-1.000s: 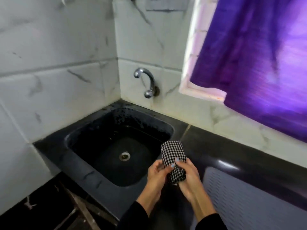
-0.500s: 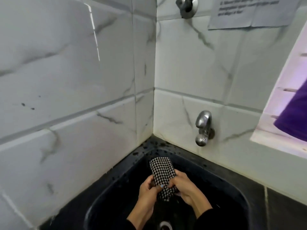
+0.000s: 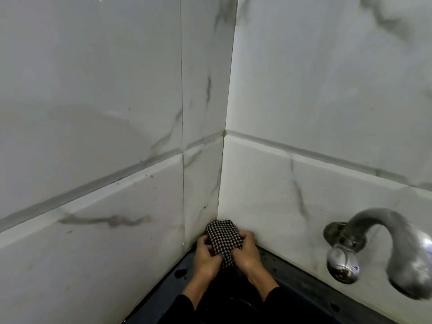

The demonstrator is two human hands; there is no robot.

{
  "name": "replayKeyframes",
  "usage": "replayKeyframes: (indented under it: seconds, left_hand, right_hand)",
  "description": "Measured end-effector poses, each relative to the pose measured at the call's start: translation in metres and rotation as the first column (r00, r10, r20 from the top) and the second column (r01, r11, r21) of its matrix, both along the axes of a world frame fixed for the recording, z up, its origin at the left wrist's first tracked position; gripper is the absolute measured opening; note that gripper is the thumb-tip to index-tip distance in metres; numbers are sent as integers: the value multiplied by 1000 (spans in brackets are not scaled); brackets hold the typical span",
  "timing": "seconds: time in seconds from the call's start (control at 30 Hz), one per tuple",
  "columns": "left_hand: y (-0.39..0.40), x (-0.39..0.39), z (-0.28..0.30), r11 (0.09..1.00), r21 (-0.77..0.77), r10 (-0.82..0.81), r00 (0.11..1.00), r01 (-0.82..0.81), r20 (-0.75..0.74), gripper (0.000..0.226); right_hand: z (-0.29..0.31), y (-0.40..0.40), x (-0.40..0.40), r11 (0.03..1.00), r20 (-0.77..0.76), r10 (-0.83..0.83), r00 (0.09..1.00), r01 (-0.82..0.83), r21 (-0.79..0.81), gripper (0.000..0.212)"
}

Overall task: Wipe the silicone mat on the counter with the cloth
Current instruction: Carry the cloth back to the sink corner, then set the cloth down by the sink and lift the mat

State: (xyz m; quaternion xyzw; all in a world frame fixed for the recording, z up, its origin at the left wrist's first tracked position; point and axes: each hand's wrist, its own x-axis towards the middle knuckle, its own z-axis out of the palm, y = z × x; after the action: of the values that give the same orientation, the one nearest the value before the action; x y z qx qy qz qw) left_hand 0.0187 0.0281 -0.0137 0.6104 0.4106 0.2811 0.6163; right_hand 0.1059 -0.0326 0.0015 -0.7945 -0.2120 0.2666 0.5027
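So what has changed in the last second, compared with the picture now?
Both hands carried the checked cloth from the counter edge over the sink to its back corner. The left hand and right hand kept their grip on it. The mat left view.

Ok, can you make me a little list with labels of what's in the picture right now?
cloth: black-and-white checked cloth, bunched up, held in front of the wall corner
left hand: grips the cloth's left side
right hand: grips the cloth's right side
tap: curved shiny metal tap on the right wall
sink: black sink rim below the hands
walls: white marble-look tiles
mat: not in view
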Motion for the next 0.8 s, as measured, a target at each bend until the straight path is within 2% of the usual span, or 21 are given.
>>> replayKeyframes:
  seconds: [0.1, 0.2, 0.27, 0.37, 0.5, 0.67, 0.8]
  left_hand:
    - [1, 2, -6, 978, 187, -55, 980, 91, -191, 73]
    - [-8, -2, 0, 956, 271, -45, 971, 110, -237, 71]
    - [-17, -8, 5, 940, 324, -35, 972, 110, -231, 69]
    - [-35, -24, 17, 925, 374, -1, 983, 71, -186, 59]
    - [-81, -57, 43, 929, 369, 71, 993, -33, -90, 43]
    - [-169, -95, 88, 909, 416, 3, 997, 28, -73, 39]
    - [-251, -116, 118, 885, 458, -62, 996, 83, -61, 38]
  right_hand:
    - [-7, 4, 4, 995, 121, 62, 991, -52, -82, 39]
    - [-10, 0, 3, 955, 314, 188, 930, -98, -281, 55]
    - [-3, -10, -3, 936, 347, 207, 915, -82, -342, 60]
    - [13, -39, -16, 949, 372, 206, 905, -91, -302, 60]
    - [38, -100, -36, 966, 403, 222, 888, -144, -215, 49]
    - [75, -204, -66, 992, 436, 122, 891, -98, -76, 38]
    - [106, -304, -88, 1000, 509, -12, 860, 8, 9, 35]
